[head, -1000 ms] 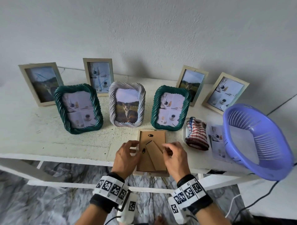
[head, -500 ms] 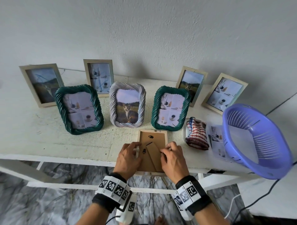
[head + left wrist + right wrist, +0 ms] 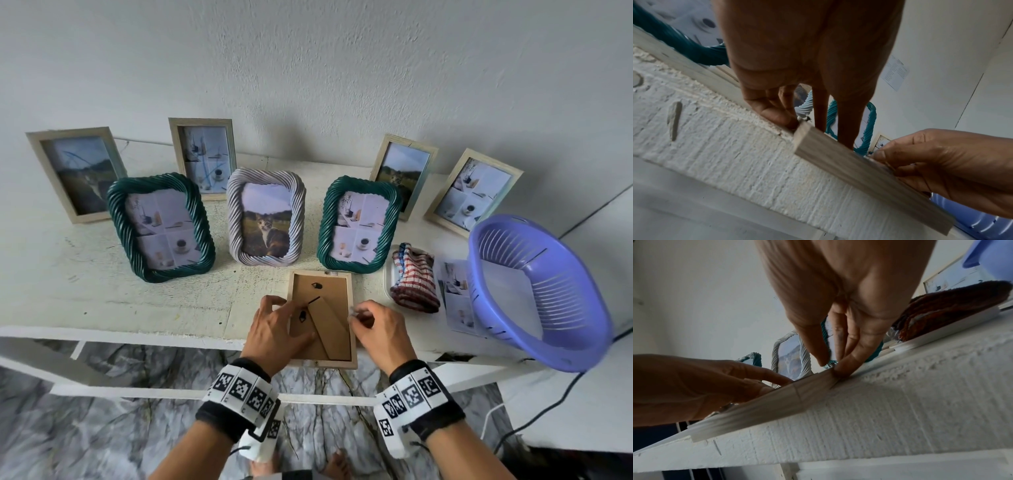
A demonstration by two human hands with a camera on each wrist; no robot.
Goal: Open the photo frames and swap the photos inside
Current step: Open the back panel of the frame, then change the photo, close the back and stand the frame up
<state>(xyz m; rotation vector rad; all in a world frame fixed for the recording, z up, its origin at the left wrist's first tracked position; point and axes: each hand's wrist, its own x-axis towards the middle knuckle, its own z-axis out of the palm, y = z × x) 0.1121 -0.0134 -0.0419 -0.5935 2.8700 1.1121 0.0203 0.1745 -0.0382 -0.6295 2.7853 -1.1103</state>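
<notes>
Frame point(image 3: 321, 317) lies face down at the table's point(image 3: 102, 298) front edge, overhanging it, the left hand point(image 3: 274, 334) pressing its backing with relaxed fingers while the right hand point(image 3: 380, 334) pinches a side tab, so a hard tug could tip it off.

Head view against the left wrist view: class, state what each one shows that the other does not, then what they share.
Only the head view shows the brown backing board of the face-down pale wooden frame, with its folded stand. Only the left wrist view shows that frame's edge overhanging the rough white table front. Both show the left hand and right hand on the frame.
</notes>
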